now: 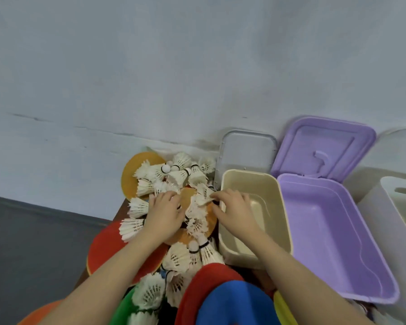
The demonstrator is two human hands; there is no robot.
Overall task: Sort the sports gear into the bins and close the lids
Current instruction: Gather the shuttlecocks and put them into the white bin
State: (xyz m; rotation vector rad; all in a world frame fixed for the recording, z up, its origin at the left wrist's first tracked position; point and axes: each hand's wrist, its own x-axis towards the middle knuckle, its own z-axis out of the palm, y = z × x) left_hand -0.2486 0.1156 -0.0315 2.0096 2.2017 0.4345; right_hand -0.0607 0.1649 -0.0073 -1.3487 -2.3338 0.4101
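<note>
1. Evidently mid-sort, a person reached both bare hands into a heap of white feathered shuttlecocks (174,174) piled with flat coloured discs (108,247) on a small table against a pale wall.

2. Fingers of the right hand (234,208) were curled round one shuttlecock (203,195), pinching its feathers just ahead of the fingertips; the beige bin (280,221) stood open directly beneath and beyond that wrist.

3. Left of it, the left hand (165,212) lay palm down on the heap with fingers bent into the shuttlecocks; whether it had closed on any could not be told from this angle.

4. Further right of the right hand stood an open purple bin (338,242) with its purple lid (324,146) tipped back, then a white bin (389,207) at the frame's edge. A grey lid (246,151) leaned against the wall behind the beige bin.

5. All three bins looked nearly bare, so the sorting seemed to be at an early stage, with lids not yet shut.

6. By this reading, the next move called for a short carry rightward over the beige rim and a release of the shuttlecock, handled lightly so the feathers would not crush.
</note>
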